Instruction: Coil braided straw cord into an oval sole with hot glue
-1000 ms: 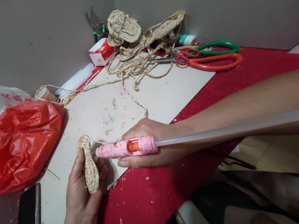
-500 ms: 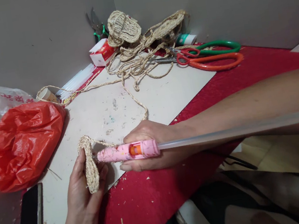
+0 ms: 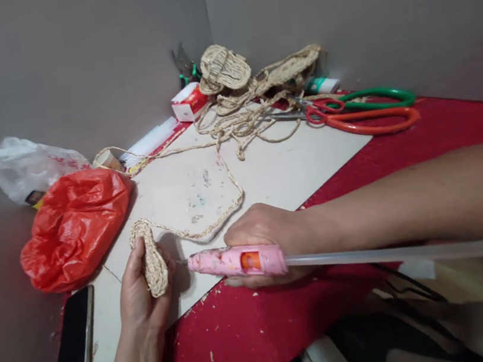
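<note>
My left hand [image 3: 143, 296] is closed around a small sole-shaped piece of coiled straw braid [image 3: 154, 271], its thumb on the near face. From the top of this piece a length of straw cord [image 3: 199, 235] runs over the white board [image 3: 170, 185] to the tangle at the back. In my right hand [image 3: 266, 228] is a pink glue gun [image 3: 230, 263] with an orange part showing in its slot. A long clear glue stick [image 3: 369, 257] sticks out of its rear. The nozzle points left at the braided piece, a small gap away from it.
Behind lie a straw cord heap [image 3: 231, 110], finished-looking braided pieces [image 3: 224, 69], orange- and green-handled scissors [image 3: 372, 120], pruning shears [image 3: 186, 69], a red-white box [image 3: 189, 101] and spare glue sticks [image 3: 150, 143]. At left are a red plastic bag [image 3: 77, 228] and a phone [image 3: 73, 348].
The glue gun has drawn back right from the braided piece, which has turned slightly in my left hand. More of the cord shows on the board. The whole view has shifted.
</note>
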Action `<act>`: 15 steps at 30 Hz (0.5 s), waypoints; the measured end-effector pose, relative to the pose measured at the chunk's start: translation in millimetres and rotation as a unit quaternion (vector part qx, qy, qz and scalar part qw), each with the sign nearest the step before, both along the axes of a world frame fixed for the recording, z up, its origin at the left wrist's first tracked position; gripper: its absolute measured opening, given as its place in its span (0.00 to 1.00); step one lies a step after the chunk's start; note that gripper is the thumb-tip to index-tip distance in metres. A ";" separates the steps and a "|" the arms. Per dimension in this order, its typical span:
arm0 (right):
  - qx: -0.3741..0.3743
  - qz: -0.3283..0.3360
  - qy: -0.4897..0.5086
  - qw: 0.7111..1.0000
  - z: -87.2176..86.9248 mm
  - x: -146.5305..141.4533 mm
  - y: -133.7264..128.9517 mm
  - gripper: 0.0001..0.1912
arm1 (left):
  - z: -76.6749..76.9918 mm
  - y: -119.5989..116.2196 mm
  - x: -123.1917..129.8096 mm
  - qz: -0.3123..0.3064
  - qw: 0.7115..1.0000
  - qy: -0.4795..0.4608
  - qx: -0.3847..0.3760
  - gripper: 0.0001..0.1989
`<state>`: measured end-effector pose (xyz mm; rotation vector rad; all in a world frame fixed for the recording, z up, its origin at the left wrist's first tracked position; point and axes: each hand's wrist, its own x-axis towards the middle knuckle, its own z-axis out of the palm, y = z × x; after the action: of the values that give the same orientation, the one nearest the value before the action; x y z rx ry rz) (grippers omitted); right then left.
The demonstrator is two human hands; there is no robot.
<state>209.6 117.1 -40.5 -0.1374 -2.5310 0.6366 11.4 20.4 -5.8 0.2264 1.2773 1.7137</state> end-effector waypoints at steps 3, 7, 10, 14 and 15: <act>0.050 0.000 -0.090 0.995 2.6 0.2 2.9 0.18 | 4.2 -1.3 -7.1 0.062 0.997 0.031 0.022 0.02; 0.080 -0.008 -0.185 0.979 8.9 -8.3 2.8 0.15 | 9.9 -5.0 -14.6 0.118 0.983 0.116 0.074 0.06; 0.087 -0.043 -0.204 0.974 17.1 -17.1 1.1 0.18 | 15.7 -8.8 -16.0 0.143 0.964 0.184 0.129 0.07; 0.091 -0.028 -0.234 0.967 34.9 -17.3 5.2 0.23 | 28.9 -16.6 -9.0 0.175 0.941 0.233 0.172 0.09; 0.092 -0.011 -0.236 0.967 40.4 -15.3 7.4 0.23 | 32.9 -19.2 -5.5 0.177 0.938 0.244 0.173 0.09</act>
<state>194.3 124.5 -0.1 -0.2775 -3.0266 0.3885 5.9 1.2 27.1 0.7017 1.4174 2.2885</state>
